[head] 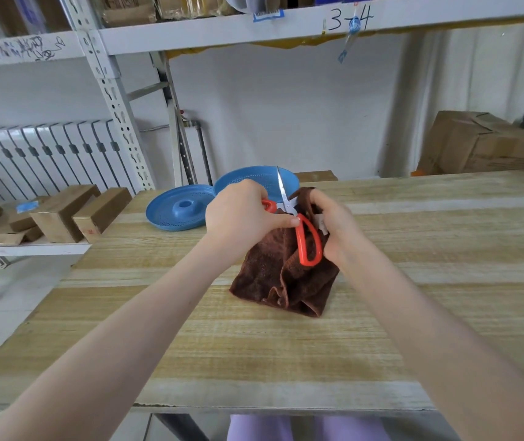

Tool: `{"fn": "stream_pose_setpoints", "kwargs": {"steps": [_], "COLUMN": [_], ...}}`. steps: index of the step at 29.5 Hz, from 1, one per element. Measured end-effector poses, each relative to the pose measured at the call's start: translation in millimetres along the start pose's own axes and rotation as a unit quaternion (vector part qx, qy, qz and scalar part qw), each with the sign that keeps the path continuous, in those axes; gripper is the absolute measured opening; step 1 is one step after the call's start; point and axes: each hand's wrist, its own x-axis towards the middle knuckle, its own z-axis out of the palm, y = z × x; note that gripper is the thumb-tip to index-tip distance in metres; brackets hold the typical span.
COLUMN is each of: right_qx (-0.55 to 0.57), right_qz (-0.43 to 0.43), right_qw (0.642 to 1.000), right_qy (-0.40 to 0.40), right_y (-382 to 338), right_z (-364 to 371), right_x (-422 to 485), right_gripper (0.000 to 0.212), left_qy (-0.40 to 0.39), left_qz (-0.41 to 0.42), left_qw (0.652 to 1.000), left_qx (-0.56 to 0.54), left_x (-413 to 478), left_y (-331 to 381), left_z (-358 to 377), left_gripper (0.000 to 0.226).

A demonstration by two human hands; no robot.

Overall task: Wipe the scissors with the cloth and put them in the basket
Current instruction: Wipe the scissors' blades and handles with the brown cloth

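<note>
While left hand (pixel 242 215) pinches orange-looped steel scissors (pixel 302 234), right hand (pixel 338 229) clutches nubby brown cloth (pixel 270 278)

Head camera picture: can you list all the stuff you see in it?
scissors: one, red handles, upright over the cloth
cloth: one, brown, on the table
basket: one, blue, behind the hands
lid: one, blue, left of the basket
table: one, pale wood, in front
blocks: several, wooden, low shelf at left
box: one, cardboard, far right
radiator: one, white, left wall
rack: one, grey, behind the table
left hand: one, grips the scissors
right hand: one, holds the cloth
</note>
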Motion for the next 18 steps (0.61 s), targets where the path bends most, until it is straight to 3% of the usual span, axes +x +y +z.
{"fn": "stream_pose_setpoints", "kwargs": {"steps": [11,15,18], "right_qx": [-0.012,-0.008,-0.044], "right_qz": [-0.061,-0.037,-0.063], "right_qw": [0.997,0.998,0.997], "right_qy": [0.044,0.043,0.008], "right_y": [4.6,1.4,5.1], "right_z": [5.1,7.9,7.5], "right_x": [-0.5,1.4,-1.6], "right_gripper": [0.012,0.024,0.008], "left_qy": [0.000,-0.006,-0.011], "left_qz": [-0.001,-0.005,-0.017], "left_qw": [1.000,1.000,1.000], "left_qx": [0.010,0.011,0.012], "left_x": [2.3,3.0,6.5], "left_y": [1.1,1.4,-2.5], "left_z": [0.3,-2.5,-4.5], "left_gripper": [0.066,0.068,0.067]}}
